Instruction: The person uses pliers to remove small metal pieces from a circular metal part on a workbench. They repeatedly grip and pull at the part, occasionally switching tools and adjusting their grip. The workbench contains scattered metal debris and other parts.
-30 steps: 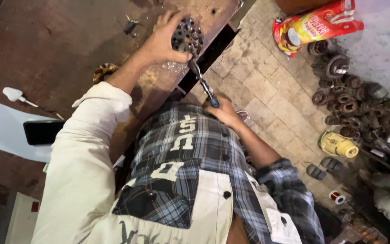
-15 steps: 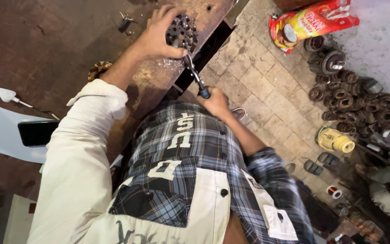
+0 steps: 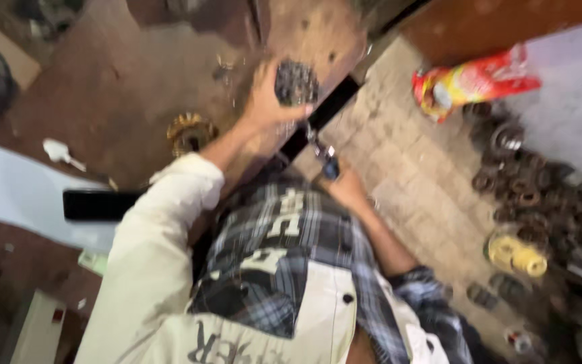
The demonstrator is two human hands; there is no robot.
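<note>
The view is blurred. My left hand [image 3: 267, 101] rests on a dark round metal part with several holes [image 3: 296, 82] that sits on the rusty brown workbench [image 3: 122, 87] near its edge. My right hand [image 3: 346, 189] is below the bench edge and grips the handle of a metal wrench [image 3: 321, 149], which reaches up toward the underside of the round part. My plaid shirt and pale sleeve fill the lower middle of the view.
A brass-coloured gear [image 3: 190, 131] lies on the bench left of my forearm. A black phone [image 3: 99, 204] rests on a white surface at the left. On the brick floor sit a red and yellow bag [image 3: 473, 84], a pile of dark rusty rings [image 3: 540, 195] and a yellow can [image 3: 514, 254].
The camera has swung and the picture has blurred. My right hand with the wrench has shifted slightly under the bench edge; my left hand stays on the round part.
</note>
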